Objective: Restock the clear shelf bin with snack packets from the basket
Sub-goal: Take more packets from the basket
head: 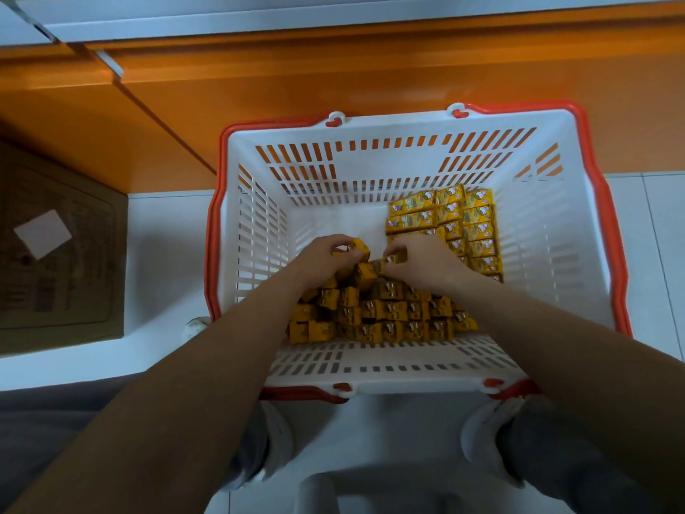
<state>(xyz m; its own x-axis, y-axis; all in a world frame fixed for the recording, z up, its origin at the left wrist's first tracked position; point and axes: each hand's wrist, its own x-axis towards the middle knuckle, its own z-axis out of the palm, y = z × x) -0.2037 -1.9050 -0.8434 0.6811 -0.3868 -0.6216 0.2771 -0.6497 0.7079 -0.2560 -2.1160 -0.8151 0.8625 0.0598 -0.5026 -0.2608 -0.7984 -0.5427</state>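
A white slotted basket (404, 372) with a red rim stands on the floor below me. Several small yellow snack packets (393, 317) lie stacked in its near half, and more yellow packets (478, 220) lie in rows at its far right. Both my hands reach down into the basket's middle. My left hand (326, 255) grips a few yellow packets, one showing at its fingertips. My right hand (422, 263) pinches a yellow packet (389, 262) next to the left hand. The clear shelf bin is not in view.
An orange shelf base (333, 76) runs across the far side, with a white shelf edge (259, 16) above it. A brown cardboard box (55, 254) with a white label lies at the left. My shoes (485, 443) and knees sit just behind the basket on white tile.
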